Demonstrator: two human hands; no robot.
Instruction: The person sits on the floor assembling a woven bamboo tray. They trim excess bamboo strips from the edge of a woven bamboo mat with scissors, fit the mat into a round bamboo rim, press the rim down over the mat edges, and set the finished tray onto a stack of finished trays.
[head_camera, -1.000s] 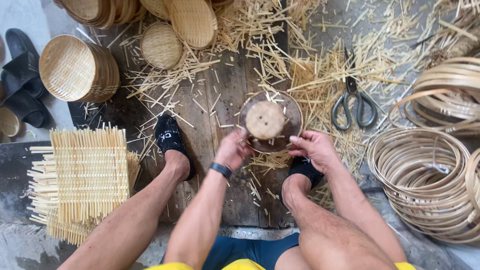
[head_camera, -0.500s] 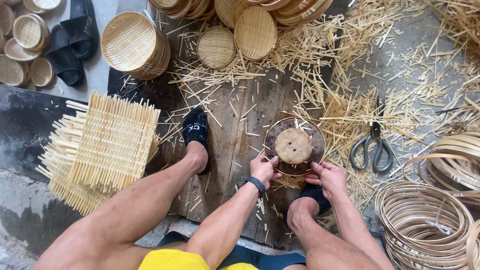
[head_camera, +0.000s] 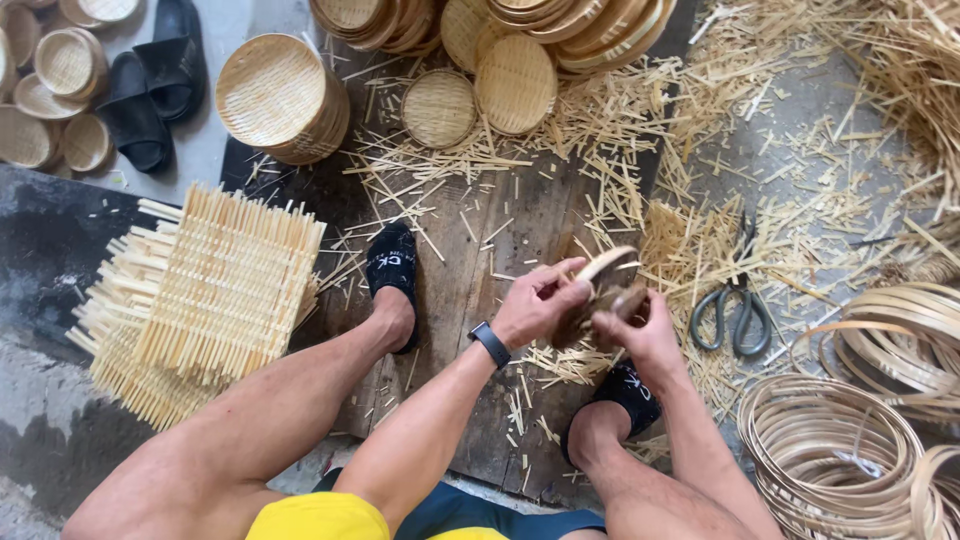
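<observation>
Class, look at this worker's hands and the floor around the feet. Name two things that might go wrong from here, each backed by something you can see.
1. Both the left hand and right hand grip the small round bamboo piece bare, so a splinter or sharp strip edge might cut a finger.
2. Loose bamboo offcuts lie around the feet, and the scissors rest on the floor nearby; a foot shifting could meet either.

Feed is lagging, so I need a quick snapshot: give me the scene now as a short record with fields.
left hand: fingers grip the small round woven basket, tilted on edge
right hand: holds the same basket from below
scissors: lying on straw, right of the hands
hoops: coiled bamboo rings, lower right
mats: stack of square woven mats, left
finished baskets: stacked at the top
</observation>
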